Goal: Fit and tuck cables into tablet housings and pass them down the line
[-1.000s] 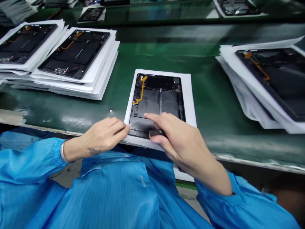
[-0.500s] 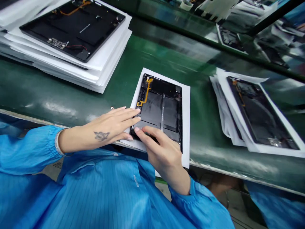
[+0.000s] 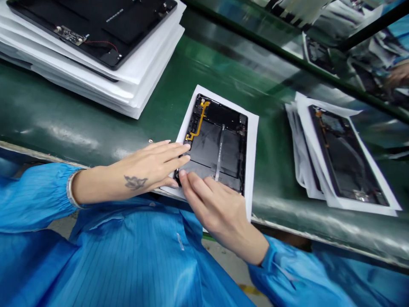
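A black tablet-like housing (image 3: 211,140) with an orange flex cable (image 3: 200,123) along its left side lies on a white sheet (image 3: 252,140) at the table's front edge. My left hand (image 3: 150,166) rests flat over the housing's lower left edge, fingers stretched out. Close beside its fingertips, my right hand (image 3: 217,204) is closed over the lower left corner, thumb and index finger together. Whatever those fingers pinch, if anything, is hidden.
At the upper left, a stack of white sheets (image 3: 137,91) bears a larger black housing (image 3: 96,25). On the right, another housing (image 3: 348,157) lies on stacked sheets. Behind the green rail (image 3: 287,57), a person's hand (image 3: 399,76) shows at the far right.
My right hand has turned, and its fingers have drawn closer together at the corner. My left hand stays on the edge. The view has shifted slightly, and a person's hand now shows at the far right.
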